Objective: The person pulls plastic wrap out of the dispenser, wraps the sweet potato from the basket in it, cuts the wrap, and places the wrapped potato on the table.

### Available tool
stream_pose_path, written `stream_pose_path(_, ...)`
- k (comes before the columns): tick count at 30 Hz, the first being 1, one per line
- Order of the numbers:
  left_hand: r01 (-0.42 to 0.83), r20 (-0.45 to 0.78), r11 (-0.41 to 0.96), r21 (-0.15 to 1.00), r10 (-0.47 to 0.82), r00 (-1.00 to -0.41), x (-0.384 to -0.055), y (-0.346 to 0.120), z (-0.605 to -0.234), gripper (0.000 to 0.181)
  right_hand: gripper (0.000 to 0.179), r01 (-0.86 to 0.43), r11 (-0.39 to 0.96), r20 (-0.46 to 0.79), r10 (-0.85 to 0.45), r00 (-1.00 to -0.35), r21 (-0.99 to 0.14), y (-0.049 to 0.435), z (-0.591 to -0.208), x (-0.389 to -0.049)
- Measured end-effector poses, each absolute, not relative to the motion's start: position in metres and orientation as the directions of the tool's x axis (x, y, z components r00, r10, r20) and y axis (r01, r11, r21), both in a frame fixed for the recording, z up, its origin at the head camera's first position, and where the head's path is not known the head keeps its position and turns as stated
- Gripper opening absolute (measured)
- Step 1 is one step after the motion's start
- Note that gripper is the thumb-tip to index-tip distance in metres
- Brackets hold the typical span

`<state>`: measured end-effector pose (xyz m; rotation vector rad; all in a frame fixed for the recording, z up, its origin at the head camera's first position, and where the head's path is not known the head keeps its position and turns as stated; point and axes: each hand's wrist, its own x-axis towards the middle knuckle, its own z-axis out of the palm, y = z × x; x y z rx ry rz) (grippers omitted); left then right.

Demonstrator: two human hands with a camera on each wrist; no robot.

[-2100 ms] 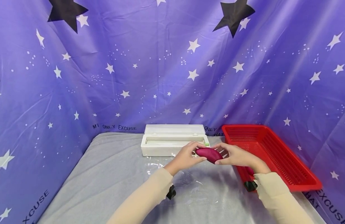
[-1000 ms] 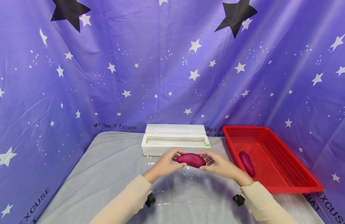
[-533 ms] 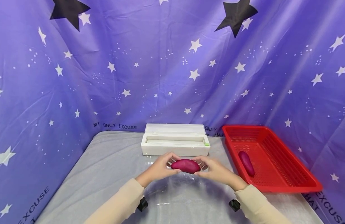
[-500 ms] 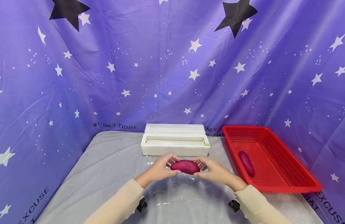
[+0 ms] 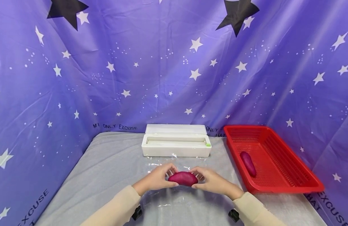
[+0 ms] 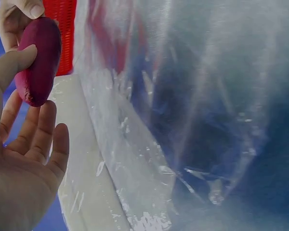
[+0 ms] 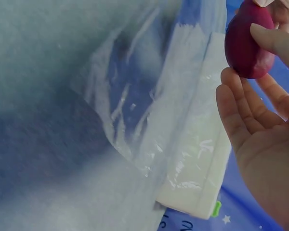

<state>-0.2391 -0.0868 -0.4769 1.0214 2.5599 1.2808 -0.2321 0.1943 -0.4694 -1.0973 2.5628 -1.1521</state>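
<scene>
A purple sweet potato (image 5: 183, 178) is held level between both hands above the grey table. Its left end is pinched between the thumb and fingers of my left hand (image 5: 157, 179), and its right end by my right hand (image 5: 212, 182). Beneath it, a sheet of clear cling film (image 6: 135, 159) runs out from the white film dispenser (image 5: 176, 152) toward me; its loose edge shows in both wrist views. In the right wrist view the sweet potato (image 7: 250, 43) hangs at the top right, apart from the film.
The dispenser's lid (image 5: 176, 129) stands raised at the back, with a green slider (image 5: 208, 145) at its right end. On the right sits a red plastic basket (image 5: 290, 190) holding another purple sweet potato (image 5: 248, 164). Starry purple cloth (image 5: 174, 62) surrounds the table.
Both hands have carried the sweet potato left, away from the basket, and toward me over the film. Lately they come slightly lower in view. The second sweet potato has come into full view.
</scene>
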Motion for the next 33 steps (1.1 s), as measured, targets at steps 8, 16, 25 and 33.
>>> stream_pose_path(8, 0.568, 0.199, 0.422, 0.707, 0.651, -0.732, -0.233, -0.089, -0.489, 0.041, 0.046, -0.533, 0.422, 0.124, -0.688, -0.715, -0.733, 0.191, -0.482, -0.227)
stream_pose_path(16, 0.553, 0.163, 0.418, 0.721, 0.673, -0.722, -0.226, -0.089, -0.501, 0.044, 0.047, -0.513, 0.429, 0.084, -0.701, -0.709, -0.744, 0.189, -0.493, -0.221)
stream_pose_path(25, 0.565, 0.153, 0.422, 0.709, 0.690, -0.707, -0.221, -0.089, -0.507, 0.048, 0.049, -0.521, 0.436, 0.071, -0.714, -0.697, -0.734, 0.188, -0.502, -0.218)
stream_pose_path(33, 0.551, 0.135, 0.421, 0.721, 0.695, -0.707, -0.221, -0.089, -0.507, 0.051, 0.052, -0.504, 0.450, 0.039, -0.716, -0.697, -0.737, 0.187, -0.501, -0.216)
